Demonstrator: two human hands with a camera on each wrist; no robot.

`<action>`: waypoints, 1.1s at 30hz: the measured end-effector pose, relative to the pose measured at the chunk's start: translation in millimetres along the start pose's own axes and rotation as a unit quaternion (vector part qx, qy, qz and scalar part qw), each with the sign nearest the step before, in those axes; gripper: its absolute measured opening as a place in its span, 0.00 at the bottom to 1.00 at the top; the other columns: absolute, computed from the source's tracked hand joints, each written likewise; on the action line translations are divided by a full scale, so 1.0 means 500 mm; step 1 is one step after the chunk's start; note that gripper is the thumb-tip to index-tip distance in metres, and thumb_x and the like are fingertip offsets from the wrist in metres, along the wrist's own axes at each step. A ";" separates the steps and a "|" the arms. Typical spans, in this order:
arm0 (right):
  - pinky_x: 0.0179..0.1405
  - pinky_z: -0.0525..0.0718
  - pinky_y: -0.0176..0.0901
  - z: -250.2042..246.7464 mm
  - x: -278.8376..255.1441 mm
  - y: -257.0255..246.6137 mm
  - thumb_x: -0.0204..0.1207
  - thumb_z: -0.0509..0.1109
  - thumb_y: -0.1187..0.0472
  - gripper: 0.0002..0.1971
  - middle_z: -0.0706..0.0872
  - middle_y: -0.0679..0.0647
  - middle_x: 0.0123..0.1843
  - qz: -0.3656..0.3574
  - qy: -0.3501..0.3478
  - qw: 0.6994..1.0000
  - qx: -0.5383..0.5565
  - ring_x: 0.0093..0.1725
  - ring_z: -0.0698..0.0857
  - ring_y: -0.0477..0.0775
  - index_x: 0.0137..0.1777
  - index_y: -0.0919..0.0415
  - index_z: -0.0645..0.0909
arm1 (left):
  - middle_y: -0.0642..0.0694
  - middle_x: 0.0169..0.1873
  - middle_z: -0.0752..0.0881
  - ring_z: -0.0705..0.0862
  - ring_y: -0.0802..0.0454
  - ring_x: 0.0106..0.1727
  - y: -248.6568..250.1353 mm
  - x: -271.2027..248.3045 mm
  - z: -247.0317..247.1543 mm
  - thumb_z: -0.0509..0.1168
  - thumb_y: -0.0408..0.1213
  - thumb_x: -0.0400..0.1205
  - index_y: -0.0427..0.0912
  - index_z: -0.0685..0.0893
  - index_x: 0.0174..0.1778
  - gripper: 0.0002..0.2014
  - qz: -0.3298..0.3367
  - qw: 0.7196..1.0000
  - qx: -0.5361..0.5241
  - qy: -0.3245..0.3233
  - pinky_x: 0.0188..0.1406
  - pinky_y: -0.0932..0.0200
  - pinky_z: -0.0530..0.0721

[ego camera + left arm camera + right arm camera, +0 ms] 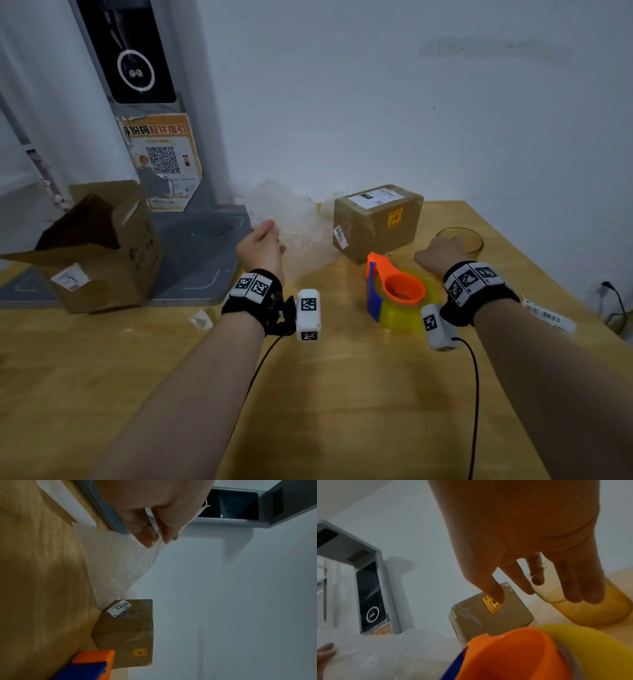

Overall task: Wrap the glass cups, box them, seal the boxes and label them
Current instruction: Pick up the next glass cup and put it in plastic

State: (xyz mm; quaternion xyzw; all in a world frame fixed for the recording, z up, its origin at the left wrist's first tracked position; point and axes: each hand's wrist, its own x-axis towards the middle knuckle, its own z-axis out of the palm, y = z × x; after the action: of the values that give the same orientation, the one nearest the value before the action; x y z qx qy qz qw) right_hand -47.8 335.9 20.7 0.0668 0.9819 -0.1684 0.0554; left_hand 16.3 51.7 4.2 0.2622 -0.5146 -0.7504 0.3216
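Glass cup (460,240) under right grip (442,251)

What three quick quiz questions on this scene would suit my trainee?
1. True or false: the left hand pinches the plastic wrap.
2. What does the right hand reach toward: A) tape dispenser, B) glass cup, C) open box?
3. Fill in: the sealed box carries the number ____.

Key: 1 true; 2 B; 3 9466.
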 end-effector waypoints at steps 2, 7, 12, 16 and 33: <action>0.39 0.76 0.49 0.007 0.003 0.007 0.82 0.66 0.58 0.10 0.79 0.68 0.67 -0.003 0.004 1.000 0.029 0.47 0.75 0.60 0.42 0.63 0.77 | 0.47 0.49 0.91 0.88 0.55 0.44 0.016 0.002 -0.001 0.69 0.27 0.85 0.41 0.91 0.58 0.10 0.007 0.999 -0.035 0.012 0.45 0.61 0.91; 0.28 0.65 0.43 0.020 -0.006 0.017 0.83 0.63 0.67 0.16 0.70 0.57 0.31 -0.004 0.035 0.996 0.078 0.29 0.68 0.55 0.32 0.62 0.68 | 0.42 0.51 0.90 0.86 0.50 0.48 0.043 0.025 -0.017 0.65 0.25 0.83 0.49 0.88 0.46 0.13 0.056 0.995 -0.053 0.068 0.47 0.65 0.85; 0.30 0.71 0.47 0.023 -0.032 0.001 0.83 0.61 0.66 0.16 0.79 0.62 0.33 0.000 0.164 0.977 0.134 0.32 0.77 0.63 0.32 0.66 0.74 | 0.44 0.64 0.83 0.85 0.49 0.62 0.059 0.041 -0.039 0.60 0.23 0.86 0.43 0.84 0.67 0.18 0.095 0.989 -0.035 0.107 0.54 0.68 0.83; 0.47 0.75 0.50 -0.003 -0.070 -0.054 0.90 0.56 0.60 0.17 0.83 0.60 0.52 -0.082 0.246 0.940 0.219 0.52 0.84 0.69 0.50 0.66 0.85 | 0.42 0.73 0.72 0.81 0.47 0.63 0.075 0.042 -0.063 0.61 0.24 0.85 0.39 0.78 0.74 0.20 0.092 0.987 -0.015 0.131 0.69 0.58 0.81; 0.22 0.79 0.36 0.012 -0.181 -0.244 0.79 0.67 0.55 0.18 0.83 0.53 0.21 -0.201 0.015 0.894 0.399 0.20 0.82 0.53 0.31 0.64 0.85 | 0.40 0.58 0.81 0.81 0.38 0.50 0.062 0.055 -0.267 0.45 0.12 0.73 0.52 0.93 0.55 0.38 -0.142 0.876 0.423 -0.182 0.50 0.47 0.85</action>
State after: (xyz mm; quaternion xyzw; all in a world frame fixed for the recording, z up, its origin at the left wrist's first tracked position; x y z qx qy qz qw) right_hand 23.8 209.8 66.5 -0.1134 0.8253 -0.5526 -0.0253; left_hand 101.5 -57.8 -12.6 0.3026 -0.7893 -0.5335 -0.0294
